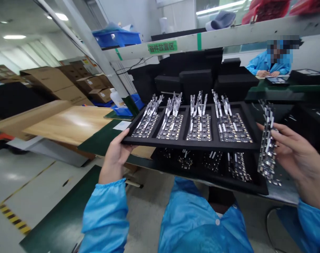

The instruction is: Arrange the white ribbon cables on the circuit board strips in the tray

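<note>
My left hand (pixel 118 151) grips the near left corner of a black foam tray (pixel 173 143), thumb on its rim and fingers underneath. In the tray's compartments lie circuit board panels (pixel 199 128) with thin flexible strips sticking up at their far ends. My right hand (pixel 291 147) is closed around another circuit board panel (pixel 267 151), held upright on edge just beyond the tray's right end. Whether its fingers also touch the tray is hidden. Beneath the held tray is a second black tray (pixel 254 188) with similar panels (pixel 239 167), partly covered.
Black foam blocks (pixel 195 82) stand behind the tray, below a white shelf rail (pixel 186 44). A blue bin (pixel 123 109) with a white bottle (pixel 116 97) is at the left. A co-worker in blue (pixel 270 63) sits across. Cardboard boxes (pixel 49 79) are stacked at far left.
</note>
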`<state>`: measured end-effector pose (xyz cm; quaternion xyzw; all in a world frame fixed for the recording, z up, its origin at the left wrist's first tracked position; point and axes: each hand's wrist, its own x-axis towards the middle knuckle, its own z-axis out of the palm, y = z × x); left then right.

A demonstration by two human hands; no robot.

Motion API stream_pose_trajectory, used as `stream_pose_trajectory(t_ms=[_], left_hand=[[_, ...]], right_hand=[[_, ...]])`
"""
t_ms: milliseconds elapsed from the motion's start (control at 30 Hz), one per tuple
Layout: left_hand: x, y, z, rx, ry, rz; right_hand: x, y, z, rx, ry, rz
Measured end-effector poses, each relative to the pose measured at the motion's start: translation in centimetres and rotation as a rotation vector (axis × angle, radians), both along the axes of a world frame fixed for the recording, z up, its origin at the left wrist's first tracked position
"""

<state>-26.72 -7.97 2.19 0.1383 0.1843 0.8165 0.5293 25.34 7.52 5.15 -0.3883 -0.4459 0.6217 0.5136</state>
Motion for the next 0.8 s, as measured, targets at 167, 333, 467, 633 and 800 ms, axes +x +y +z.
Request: stream_pose_trajectory(t_ms=[167,333,467,633,800], left_hand=[[1.0,-0.3,-1.8,0.203,-0.184,-0.225],[2.0,-0.2,-4.5,0.345,-0.624,-0.536],[2.9,0.0,-6.3,0.320,-0.712,-0.509],[4.0,-0.1,-7.8,0.172,-0.435,-0.199],[5.9,0.1,-7.9,0.123,-0.374,-0.089]], right_hand=[[-0.6,-0.5,-0.8,-0.022,0.050,0.014],[-0.7,-0.6,-3.3,-0.074,0.037,0.051],[-0.6,-0.7,-5.7,-0.112,0.030,0.051],[-0.6,-0.9,-7.9,-0.173,0.020,0.057],[-0.9,-0.9,-9.5,-0.211,0.005,0.092]])
